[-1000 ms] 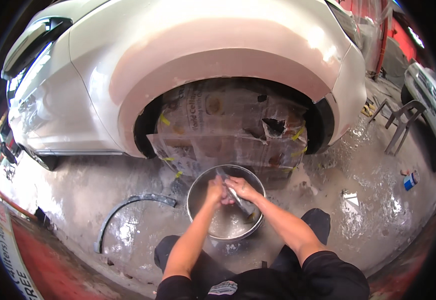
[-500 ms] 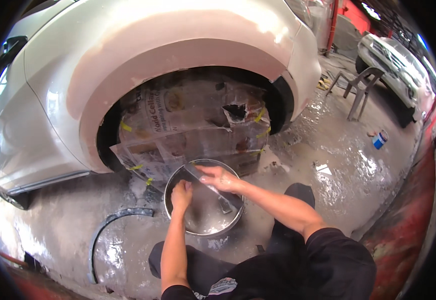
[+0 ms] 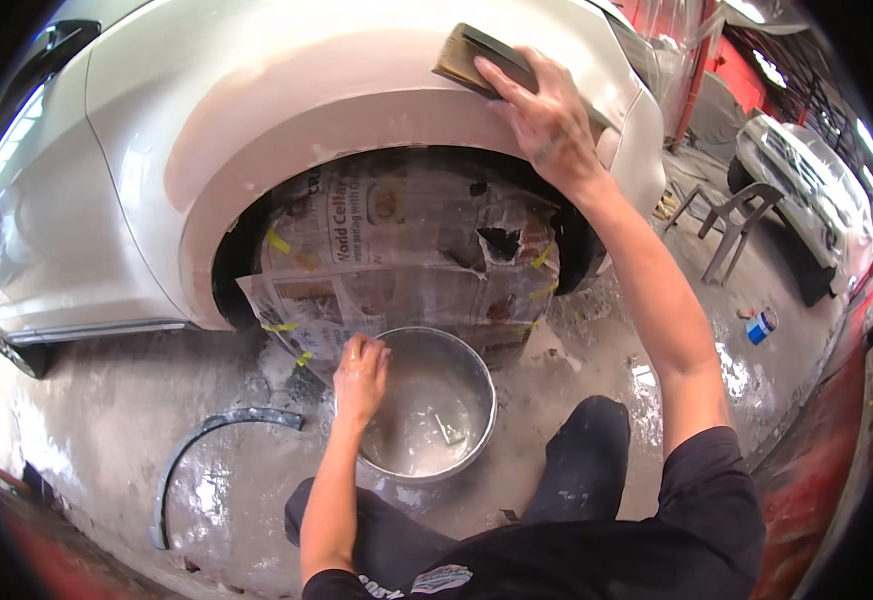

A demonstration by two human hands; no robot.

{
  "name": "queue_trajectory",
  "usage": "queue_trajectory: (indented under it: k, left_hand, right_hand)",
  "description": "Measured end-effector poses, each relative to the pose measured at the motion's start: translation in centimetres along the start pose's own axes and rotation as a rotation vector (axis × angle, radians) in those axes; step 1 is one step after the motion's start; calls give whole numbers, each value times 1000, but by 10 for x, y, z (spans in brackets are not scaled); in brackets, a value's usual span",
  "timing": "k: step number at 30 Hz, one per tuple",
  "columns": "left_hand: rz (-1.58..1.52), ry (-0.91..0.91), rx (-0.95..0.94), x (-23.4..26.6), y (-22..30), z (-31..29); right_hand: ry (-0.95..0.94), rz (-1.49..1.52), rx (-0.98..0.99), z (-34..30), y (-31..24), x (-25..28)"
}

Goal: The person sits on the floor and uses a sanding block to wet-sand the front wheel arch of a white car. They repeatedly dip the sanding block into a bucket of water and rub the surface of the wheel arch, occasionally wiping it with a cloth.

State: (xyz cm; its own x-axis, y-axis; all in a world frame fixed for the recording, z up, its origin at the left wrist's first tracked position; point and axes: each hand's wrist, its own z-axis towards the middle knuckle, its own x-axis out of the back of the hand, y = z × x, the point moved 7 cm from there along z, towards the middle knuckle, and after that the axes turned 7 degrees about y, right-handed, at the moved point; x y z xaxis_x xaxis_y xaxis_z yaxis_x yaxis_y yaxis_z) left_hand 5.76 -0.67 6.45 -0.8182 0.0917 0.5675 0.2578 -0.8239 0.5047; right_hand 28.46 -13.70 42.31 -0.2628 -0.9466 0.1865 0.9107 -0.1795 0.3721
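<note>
Up at the pale car fender point(image 3: 287, 85), my right hand point(image 3: 552, 125) grips a long sanding block point(image 3: 465, 58) with a dark back and a tan underside. The block is at the fender, above the dull pinkish patch around the wheel arch; full contact cannot be made out. Lower down, my left hand point(image 3: 361, 385) has its fingers curled at the left rim of a round metal basin point(image 3: 494, 400). Whatever those fingers hold, if anything, is hidden. Cloudy water and a small pale rectangular shape point(image 3: 450, 428) show inside the basin.
Taped newspaper point(image 3: 357, 235) covers the wheel well and has a torn hole. A curved dark trim strip point(image 3: 179, 455) lies on the wet floor at left. On the right are a blue can point(image 3: 760, 326), a plastic chair point(image 3: 737, 215) and another car point(image 3: 807, 180).
My right hand has lifted the sanding block out of the basin and up to the fender. My left hand has shifted from inside the basin to its left rim.
</note>
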Motion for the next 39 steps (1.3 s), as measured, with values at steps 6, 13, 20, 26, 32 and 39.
queue_trajectory:
  k: [6,13,20,26,32,39]
  left_hand:
    - [30,-34,-85,-3,-26,-16]
    - [-277,20,130,-19,-49,3]
    - [-685,23,440,-13,-66,10]
    - [-638,98,380,-2,-65,-6]
    - [-374,36,162,-6,-42,9]
    - [-511,50,308,-7,-63,-1]
  right_hand:
    - [6,-60,111,-24,2,-16]
    - [-63,-79,170,85,-7,-57]
    - [-13,10,237,56,-13,-56]
    - [83,11,275,36,-33,-54]
    - [-130,153,184,89,-20,-73]
    - [43,71,345,16,-26,-35]
